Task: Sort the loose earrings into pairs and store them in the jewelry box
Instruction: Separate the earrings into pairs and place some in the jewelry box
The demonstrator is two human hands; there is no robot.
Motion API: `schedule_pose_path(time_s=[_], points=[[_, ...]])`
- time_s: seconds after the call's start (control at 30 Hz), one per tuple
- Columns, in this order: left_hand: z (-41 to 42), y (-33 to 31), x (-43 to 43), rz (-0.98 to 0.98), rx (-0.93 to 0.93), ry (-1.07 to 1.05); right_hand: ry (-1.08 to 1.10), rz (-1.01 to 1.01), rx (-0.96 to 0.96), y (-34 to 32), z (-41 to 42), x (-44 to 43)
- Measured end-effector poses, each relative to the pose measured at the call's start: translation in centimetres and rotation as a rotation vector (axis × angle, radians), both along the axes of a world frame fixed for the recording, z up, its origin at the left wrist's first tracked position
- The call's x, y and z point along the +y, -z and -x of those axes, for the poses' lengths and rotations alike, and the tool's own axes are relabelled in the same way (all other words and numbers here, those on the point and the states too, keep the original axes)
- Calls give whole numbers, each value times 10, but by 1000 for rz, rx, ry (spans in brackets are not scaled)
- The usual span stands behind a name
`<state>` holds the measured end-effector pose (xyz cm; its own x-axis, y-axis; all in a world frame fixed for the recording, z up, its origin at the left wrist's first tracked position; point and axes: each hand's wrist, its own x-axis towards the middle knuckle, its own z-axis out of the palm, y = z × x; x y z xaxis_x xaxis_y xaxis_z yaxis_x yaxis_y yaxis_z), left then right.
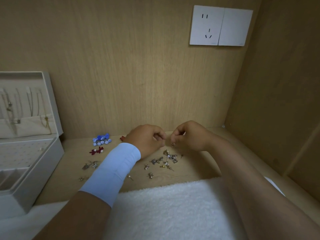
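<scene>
Both hands hover close together over the wooden shelf. My left hand (147,138), with a pale blue wrist band, has its fingertips pinched; what they hold is too small to see. My right hand (187,135) pinches a small red and gold earring (172,144). Below them lies a heap of several gold and silver earrings (167,160). Blue flower earrings (102,139) and red bow earrings with pearls (97,150) lie to the left, silver drop earrings (90,165) nearer. The open white jewelry box (29,163) stands at the left.
Necklaces hang inside the box's raised lid (26,104). A white fluffy towel (164,210) covers the near edge. Wood panels close off the back and right. A white wall socket (220,25) is mounted high at the back.
</scene>
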<state>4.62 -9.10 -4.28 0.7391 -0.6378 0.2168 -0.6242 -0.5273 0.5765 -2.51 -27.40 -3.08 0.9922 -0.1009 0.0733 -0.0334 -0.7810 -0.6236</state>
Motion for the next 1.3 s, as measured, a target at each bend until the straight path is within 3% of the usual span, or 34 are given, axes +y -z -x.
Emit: schedule_pose_path(time_s=[0.2,0.3,0.4,0.5,0.53,0.63,1.1,1.3], points=[[6,-4,-7,371,152,6,114,-544,-143,-14,3,13],[2,-7,-2,390,119,-36,170,-602,-149,-14,-1,21],[-3,-8,5,309,118,-86,101,-468,-134,-5,-4,17],[-7,-9,11,194,96,-130,27,-12,12,3,-5,11],[-8,-9,12,161,90,-130,13,54,73,5,-4,11],[-8,-11,13,95,76,-123,-31,80,128,8,-5,15],[-2,-27,33,66,93,-79,1,255,47,-7,-4,20],[10,-35,86,-15,68,-101,-231,103,-43,-24,5,81]])
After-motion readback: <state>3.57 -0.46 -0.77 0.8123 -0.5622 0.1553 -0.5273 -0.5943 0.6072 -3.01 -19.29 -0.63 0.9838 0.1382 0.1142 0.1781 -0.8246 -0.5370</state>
